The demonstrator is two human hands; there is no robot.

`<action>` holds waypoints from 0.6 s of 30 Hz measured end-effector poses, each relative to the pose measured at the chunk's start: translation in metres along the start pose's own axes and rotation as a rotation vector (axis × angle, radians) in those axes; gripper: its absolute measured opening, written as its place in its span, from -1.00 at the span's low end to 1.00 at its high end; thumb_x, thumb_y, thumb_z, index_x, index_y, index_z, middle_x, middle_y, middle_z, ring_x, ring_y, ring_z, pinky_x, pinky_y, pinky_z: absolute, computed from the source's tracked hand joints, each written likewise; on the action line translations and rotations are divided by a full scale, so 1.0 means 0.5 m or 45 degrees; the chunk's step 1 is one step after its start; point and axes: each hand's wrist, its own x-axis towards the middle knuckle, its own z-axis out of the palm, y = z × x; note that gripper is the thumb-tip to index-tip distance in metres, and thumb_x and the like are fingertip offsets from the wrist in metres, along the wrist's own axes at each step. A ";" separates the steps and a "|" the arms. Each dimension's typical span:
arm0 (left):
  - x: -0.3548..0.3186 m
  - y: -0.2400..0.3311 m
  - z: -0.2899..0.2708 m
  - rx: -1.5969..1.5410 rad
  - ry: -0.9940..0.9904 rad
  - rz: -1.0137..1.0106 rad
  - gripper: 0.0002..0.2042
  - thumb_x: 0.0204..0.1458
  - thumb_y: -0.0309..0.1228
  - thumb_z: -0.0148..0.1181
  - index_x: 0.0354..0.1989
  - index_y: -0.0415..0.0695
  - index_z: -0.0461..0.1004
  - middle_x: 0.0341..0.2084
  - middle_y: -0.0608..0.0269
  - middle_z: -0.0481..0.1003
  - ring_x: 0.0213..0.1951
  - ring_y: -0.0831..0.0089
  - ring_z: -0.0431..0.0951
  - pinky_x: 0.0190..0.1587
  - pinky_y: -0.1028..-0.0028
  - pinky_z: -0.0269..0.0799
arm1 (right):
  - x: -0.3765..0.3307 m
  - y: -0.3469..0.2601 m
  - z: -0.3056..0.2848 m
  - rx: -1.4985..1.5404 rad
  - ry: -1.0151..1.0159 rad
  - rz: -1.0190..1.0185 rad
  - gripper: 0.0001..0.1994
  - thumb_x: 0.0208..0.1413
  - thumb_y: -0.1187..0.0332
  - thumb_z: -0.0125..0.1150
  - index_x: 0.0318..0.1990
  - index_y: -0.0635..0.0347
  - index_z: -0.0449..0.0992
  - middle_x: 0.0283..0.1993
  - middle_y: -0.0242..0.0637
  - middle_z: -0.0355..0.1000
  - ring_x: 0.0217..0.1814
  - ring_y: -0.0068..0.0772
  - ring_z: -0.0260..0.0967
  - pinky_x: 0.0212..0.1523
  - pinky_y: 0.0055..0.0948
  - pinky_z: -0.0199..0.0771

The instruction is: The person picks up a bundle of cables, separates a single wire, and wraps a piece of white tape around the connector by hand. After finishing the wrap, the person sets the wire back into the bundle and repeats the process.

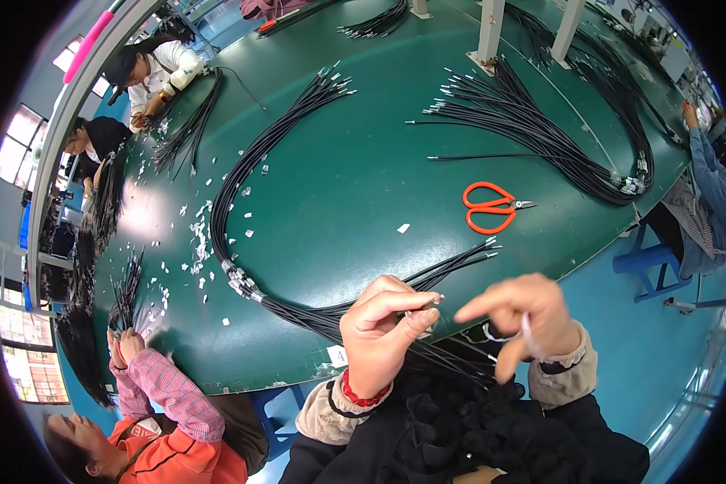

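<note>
My left hand [385,327] is closed in a pinch at the table's near edge. A small metal tip shows at its fingertips, seemingly the end of a black cable whose length the hand hides. To its right, my right hand [524,319] is blurred by motion, with forefinger and thumb spread apart. A thin whitish strip [527,331] loops about its fingers. Beneath both hands runs a bundle of black cables [306,321] with silvery ends, curving away to the left and back. More cable ends [460,365] lie over my lap.
Orange-handled scissors [490,210] lie on the green table [339,194] beyond my hands. White scraps [198,242] litter its left side. Another cable bundle [540,137] spreads at the right. Co-workers sit along the left and right edges. A blue stool [649,262] stands at the right.
</note>
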 end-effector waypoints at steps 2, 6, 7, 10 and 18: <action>0.001 0.003 -0.001 0.110 -0.045 0.060 -0.79 -0.19 -0.70 0.25 -0.31 -0.26 0.54 -0.48 0.22 0.45 -0.42 0.50 0.42 -0.38 0.59 0.31 | 0.006 -0.002 -0.004 0.044 0.330 0.032 -0.73 -0.34 0.45 0.44 -0.38 0.23 0.54 -0.76 -0.58 -0.03 -0.70 -0.67 -0.08 -0.67 -0.56 -0.11; 0.001 0.002 -0.003 0.233 -0.068 0.139 -0.78 -0.21 -0.69 0.27 -0.32 -0.24 0.54 -0.51 0.24 0.45 -0.45 0.50 0.41 -0.41 0.57 0.30 | 0.045 -0.004 0.019 -0.151 0.376 -0.218 -0.75 -0.36 0.52 0.42 -0.41 0.24 0.54 -0.77 -0.58 -0.04 -0.70 -0.68 -0.09 -0.67 -0.57 -0.11; -0.002 0.002 -0.002 0.235 -0.062 0.140 -0.78 -0.21 -0.69 0.27 -0.32 -0.24 0.54 -0.51 0.24 0.45 -0.45 0.50 0.41 -0.41 0.57 0.30 | 0.043 -0.003 0.019 -0.149 0.371 -0.219 -0.75 -0.36 0.52 0.42 -0.41 0.24 0.54 -0.77 -0.58 -0.04 -0.70 -0.68 -0.09 -0.67 -0.57 -0.11; -0.007 0.000 0.002 0.245 -0.112 0.116 -0.78 -0.21 -0.67 0.27 -0.32 -0.22 0.54 -0.53 0.26 0.43 -0.47 0.50 0.40 -0.42 0.56 0.28 | 0.036 0.001 0.022 -0.191 0.342 -0.201 -0.76 -0.36 0.55 0.40 -0.41 0.24 0.54 -0.77 -0.58 -0.04 -0.69 -0.69 -0.09 -0.65 -0.57 -0.08; -0.017 0.007 0.006 0.217 -0.167 0.012 -0.80 -0.17 -0.64 0.24 -0.31 -0.23 0.54 -0.56 0.28 0.41 -0.49 0.52 0.39 -0.45 0.58 0.26 | 0.021 0.010 0.033 0.074 0.293 0.080 -0.77 -0.34 0.49 0.45 -0.44 0.25 0.54 -0.71 -0.51 0.13 -0.68 -0.68 -0.03 -0.63 -0.59 -0.05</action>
